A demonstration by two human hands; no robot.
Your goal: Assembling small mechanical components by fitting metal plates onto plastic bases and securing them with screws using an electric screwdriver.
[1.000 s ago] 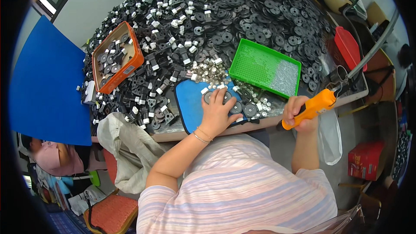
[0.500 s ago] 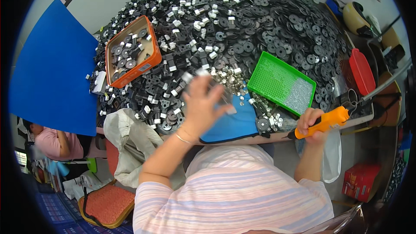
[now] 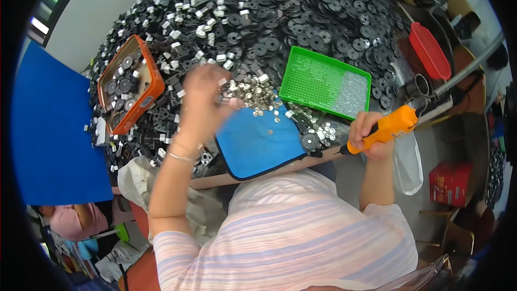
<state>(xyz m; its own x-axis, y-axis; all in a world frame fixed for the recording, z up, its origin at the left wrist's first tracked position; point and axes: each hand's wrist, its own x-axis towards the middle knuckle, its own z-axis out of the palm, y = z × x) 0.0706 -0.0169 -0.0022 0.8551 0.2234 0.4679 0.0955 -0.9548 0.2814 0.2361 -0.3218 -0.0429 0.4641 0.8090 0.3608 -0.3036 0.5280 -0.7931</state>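
Left hand has swung left, fingers' grip unclear; right hand clamps fingers round smooth orange driver.

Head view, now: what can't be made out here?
All in the head view:
Left hand: motion blur hides its fingers and any grip.
Orange tool: right hand covers part of its handle.
Bits in green tray: too small to tell singly.
Co-worker: partly behind blue board.

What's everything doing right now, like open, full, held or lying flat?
Left hand: blurred, grip unclear
Right hand: closed around the orange tool
Green tray: open-topped, partly filled with silvery bits
Orange box: open-topped, holding dark round parts
Blue mat: flat, some small metal pieces on it
White bag: hanging
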